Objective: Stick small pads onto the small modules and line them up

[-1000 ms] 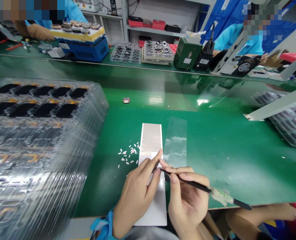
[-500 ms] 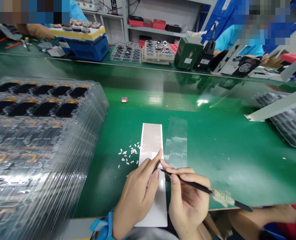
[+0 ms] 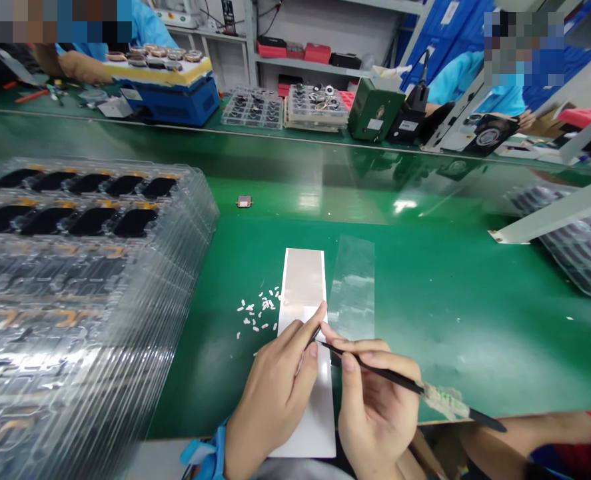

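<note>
My left hand rests on a long white strip on the green bench, its thumb and forefinger pinched on a tiny dark part I cannot make out. My right hand grips black tweezers whose tip meets the left fingertips over the strip. A clear film strip lies just right of the white one. Several small white bits are scattered to its left.
A tall stack of clear trays with dark parts fills the left. A small metal part lies further back. More trays and a grey bar sit right. Across the belt are a blue box, a green device and other people's hands.
</note>
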A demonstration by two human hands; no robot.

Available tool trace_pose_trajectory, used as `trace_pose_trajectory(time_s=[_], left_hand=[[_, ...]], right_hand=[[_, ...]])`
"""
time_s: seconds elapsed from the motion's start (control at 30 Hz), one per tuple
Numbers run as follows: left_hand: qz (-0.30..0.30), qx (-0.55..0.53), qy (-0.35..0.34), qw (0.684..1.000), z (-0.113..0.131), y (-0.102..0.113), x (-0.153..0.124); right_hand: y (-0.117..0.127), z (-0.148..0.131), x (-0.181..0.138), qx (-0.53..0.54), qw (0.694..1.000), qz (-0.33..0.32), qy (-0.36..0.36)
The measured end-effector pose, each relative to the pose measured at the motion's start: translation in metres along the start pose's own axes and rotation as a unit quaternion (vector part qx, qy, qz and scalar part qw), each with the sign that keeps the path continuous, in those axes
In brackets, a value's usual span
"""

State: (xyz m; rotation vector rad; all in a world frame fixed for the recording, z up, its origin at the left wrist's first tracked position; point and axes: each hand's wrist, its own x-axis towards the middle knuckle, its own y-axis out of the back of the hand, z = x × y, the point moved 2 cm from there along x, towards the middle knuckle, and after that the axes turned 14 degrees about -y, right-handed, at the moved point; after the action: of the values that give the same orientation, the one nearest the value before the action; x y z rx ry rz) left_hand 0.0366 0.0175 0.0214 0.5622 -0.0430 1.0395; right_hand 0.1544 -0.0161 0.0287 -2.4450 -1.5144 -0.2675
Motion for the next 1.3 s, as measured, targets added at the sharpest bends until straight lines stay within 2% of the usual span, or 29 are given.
trace_pose_trajectory(time_s=[0.63, 0.87, 1.3], left_hand=[[-0.006, -0.004, -0.005, 1.0, 0.0012, 0.0019, -0.0023], [-0.003, 0.032, -0.01, 0.999, -0.0005, -0.0005, 0.0007], [-0.012, 0.054, -0.009, 0.998, -0.0026, -0.0023, -0.0001]], right_hand=[[0.0029, 0.0019, -0.0022, -0.006, 1.0, -0.014, 0.005], [0.0077, -0.0016, 0.0021, 0.027, 0.998, -0.011, -0.053], [0.0061, 0.001, -0.0025, -0.017, 0.999, -0.035, 0.011]])
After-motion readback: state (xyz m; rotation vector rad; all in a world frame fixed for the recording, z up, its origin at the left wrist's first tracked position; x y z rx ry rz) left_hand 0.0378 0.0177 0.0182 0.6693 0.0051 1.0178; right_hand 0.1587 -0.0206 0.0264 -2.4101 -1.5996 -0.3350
